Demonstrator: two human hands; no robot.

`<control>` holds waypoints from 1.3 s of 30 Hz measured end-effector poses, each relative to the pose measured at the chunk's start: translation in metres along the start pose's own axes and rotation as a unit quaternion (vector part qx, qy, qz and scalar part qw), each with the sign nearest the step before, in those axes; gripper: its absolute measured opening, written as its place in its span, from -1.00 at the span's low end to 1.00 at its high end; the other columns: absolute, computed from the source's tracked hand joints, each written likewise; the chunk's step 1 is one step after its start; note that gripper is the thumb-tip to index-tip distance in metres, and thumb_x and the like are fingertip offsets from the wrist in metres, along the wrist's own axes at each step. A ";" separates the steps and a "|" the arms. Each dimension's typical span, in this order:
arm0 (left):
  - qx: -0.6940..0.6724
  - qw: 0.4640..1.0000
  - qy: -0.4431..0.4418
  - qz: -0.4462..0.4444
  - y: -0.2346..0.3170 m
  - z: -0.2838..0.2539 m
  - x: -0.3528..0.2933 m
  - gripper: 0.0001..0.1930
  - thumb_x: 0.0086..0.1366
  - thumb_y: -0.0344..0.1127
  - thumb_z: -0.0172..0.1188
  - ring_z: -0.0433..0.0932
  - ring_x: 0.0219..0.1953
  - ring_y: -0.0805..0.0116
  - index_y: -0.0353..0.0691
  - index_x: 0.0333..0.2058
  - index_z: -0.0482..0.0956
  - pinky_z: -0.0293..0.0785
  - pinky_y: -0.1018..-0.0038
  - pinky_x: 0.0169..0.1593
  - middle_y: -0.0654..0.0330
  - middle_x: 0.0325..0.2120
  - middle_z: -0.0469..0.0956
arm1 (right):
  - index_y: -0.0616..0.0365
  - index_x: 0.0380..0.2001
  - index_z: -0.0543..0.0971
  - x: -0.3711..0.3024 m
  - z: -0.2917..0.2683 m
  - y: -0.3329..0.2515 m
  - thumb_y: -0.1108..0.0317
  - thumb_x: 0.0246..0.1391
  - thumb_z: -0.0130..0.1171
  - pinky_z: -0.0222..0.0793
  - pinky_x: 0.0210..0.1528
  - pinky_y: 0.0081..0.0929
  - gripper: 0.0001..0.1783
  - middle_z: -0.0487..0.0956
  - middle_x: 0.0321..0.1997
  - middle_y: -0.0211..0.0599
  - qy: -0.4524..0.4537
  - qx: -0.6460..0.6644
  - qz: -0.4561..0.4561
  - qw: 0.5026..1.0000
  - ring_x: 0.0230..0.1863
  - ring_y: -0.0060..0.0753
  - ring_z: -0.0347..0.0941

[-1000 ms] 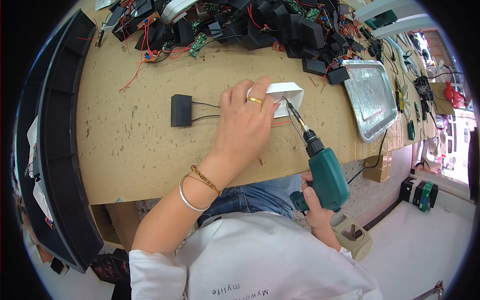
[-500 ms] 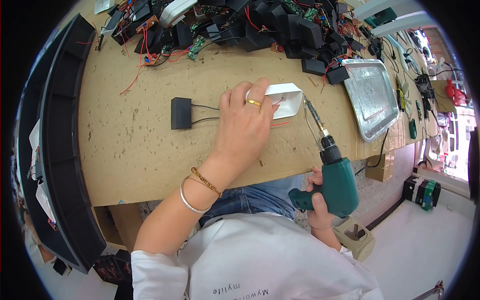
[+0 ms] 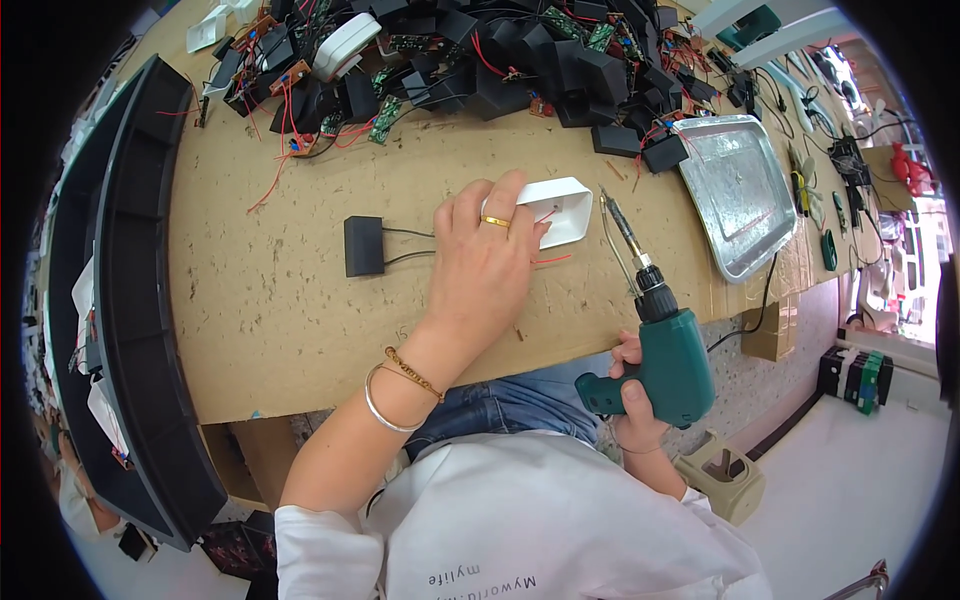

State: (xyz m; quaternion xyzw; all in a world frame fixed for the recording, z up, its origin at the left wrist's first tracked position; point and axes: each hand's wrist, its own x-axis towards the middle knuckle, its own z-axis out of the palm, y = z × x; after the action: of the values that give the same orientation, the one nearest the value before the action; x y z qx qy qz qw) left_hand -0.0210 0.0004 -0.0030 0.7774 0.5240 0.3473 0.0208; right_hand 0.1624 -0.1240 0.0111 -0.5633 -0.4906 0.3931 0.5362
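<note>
My left hand (image 3: pixel 482 245) is closed around a white plastic housing (image 3: pixel 570 210), an open shell with its hollow side facing right. A red wire end (image 3: pixel 553 260) sticks out below the housing. Two dark leads run left from under the hand to a black rectangular box (image 3: pixel 363 246) lying on the table. In my right hand (image 3: pixel 635 400) is a green pistol-grip soldering gun (image 3: pixel 675 365), a thin feed tube alongside its shaft. Its tip points up and left, just right of the housing and apart from it. Some right-hand fingers are hidden behind the handle.
A heap of black boxes (image 3: pixel 500 95), circuit boards and red wires covers the far side of the cardboard-topped table (image 3: pixel 280 330). At right lies a metal tray (image 3: pixel 735 260), with hand tools (image 3: pixel 805 185) beyond it. A long black bin (image 3: pixel 140 320) stands along the left edge.
The housing and my left hand sit slightly farther left and lower in the picture. The soldering gun's tip has also shifted a little left. Both hands keep their holds.
</note>
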 end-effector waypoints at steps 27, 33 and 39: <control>-0.198 0.975 -0.102 -0.004 -0.006 -0.041 0.023 -0.81 -0.04 -0.37 0.43 0.43 0.10 0.12 -0.30 -0.49 0.60 0.60 0.42 -0.20 0.13 0.09 0.43 | 0.29 -0.19 0.51 -0.001 -0.009 0.005 0.12 0.06 0.16 0.18 0.25 -0.09 -0.58 0.49 -0.21 -0.24 -0.024 0.041 0.012 0.999 -0.34 -0.45 0.40; -0.171 0.970 -0.165 0.046 -0.015 -0.052 0.027 -0.79 -0.04 -0.33 0.41 0.39 0.11 0.08 -0.32 -0.46 0.63 0.48 0.31 0.01 0.12 0.08 0.43 | 0.29 -0.18 0.51 0.000 -0.010 0.004 0.12 0.07 0.17 0.20 0.23 -0.13 -0.58 0.49 -0.22 -0.25 -0.032 0.051 0.017 0.998 -0.34 -0.46 0.39; -0.156 0.971 -0.173 0.058 -0.010 -0.051 0.026 -0.83 0.03 -0.36 0.33 0.36 0.11 0.00 -0.34 -0.48 0.57 0.36 0.23 0.12 0.05 0.08 0.41 | 0.28 -0.16 0.50 -0.002 -0.013 0.008 0.13 0.06 0.18 0.32 0.04 -0.30 -0.57 0.48 -0.14 -0.24 -0.038 0.055 0.041 0.997 -0.30 -0.46 0.39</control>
State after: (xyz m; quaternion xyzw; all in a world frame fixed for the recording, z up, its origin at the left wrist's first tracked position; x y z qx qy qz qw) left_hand -0.0526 0.0093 0.0454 0.8421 0.4055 0.2853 0.2122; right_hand 0.1756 -0.1288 0.0049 -0.5369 -0.4647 0.4623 0.5311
